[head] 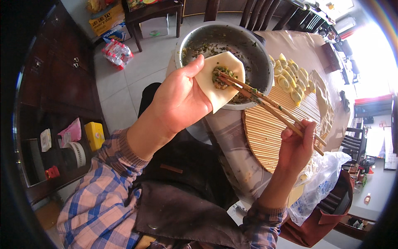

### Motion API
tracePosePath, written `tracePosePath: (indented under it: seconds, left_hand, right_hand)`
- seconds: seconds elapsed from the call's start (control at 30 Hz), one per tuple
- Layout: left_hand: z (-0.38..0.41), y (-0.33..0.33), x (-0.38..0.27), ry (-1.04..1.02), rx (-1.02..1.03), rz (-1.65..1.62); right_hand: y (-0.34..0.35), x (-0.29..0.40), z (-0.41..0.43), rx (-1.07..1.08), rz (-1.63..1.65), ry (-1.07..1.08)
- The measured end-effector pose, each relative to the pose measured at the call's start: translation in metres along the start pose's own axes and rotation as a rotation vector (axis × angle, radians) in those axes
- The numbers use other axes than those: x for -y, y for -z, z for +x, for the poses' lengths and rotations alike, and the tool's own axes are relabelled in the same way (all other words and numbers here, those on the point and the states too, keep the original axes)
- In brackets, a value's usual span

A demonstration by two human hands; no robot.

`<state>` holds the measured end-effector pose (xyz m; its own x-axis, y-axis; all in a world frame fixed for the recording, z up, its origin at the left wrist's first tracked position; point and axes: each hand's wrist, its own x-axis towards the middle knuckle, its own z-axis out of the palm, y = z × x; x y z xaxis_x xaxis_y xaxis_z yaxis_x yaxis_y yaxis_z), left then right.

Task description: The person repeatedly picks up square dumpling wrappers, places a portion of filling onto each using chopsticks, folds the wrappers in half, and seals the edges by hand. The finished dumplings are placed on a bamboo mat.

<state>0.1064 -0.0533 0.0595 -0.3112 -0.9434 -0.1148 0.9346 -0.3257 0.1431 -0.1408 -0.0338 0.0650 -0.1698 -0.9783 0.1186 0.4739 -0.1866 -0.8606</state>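
Observation:
My left hand (183,93) holds a flat dough wrapper (230,63) on its palm and fingers, the thumb near its left edge. A small mound of chopped green filling (222,76) lies on the wrapper. Between the fingers of my right hand (298,144) is a pair of wooden chopsticks (273,109), their tips touching the filling. Bits of green cling to the sticks. Behind the wrapper stands a steel bowl (268,62) with scraps of filling on its inner wall. Folded dumplings (289,77) lie in rows on a round slatted mat (264,133), right of the bowl.
The mat rests on a table (279,40) with a plastic cover. A clear plastic bag (320,183) hangs by the near right edge, beside a chair with a dark red cover (311,227). A wooden cabinet (62,74) and shrink-wrapped bottles (117,53) are on the left.

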Motion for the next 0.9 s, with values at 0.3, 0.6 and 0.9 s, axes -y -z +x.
tracePosePath:
  seconds: [0.3,0.6,0.9]
  left_hand:
    - [-0.014,0.013,-0.014,-0.001,0.015,-0.093]
    - [-0.045,-0.009,0.037,0.107,-0.188,0.228]
    - [-0.028,0.015,0.112,0.391,-0.181,0.264]
  right_hand:
    - [-0.020,-0.003,0.034,-0.170,-0.409,0.186]
    - [-0.010,-0.036,0.025,-0.026,-0.376,-0.236]
    - [0.030,-0.011,-0.059,0.048,-0.308,-0.356]
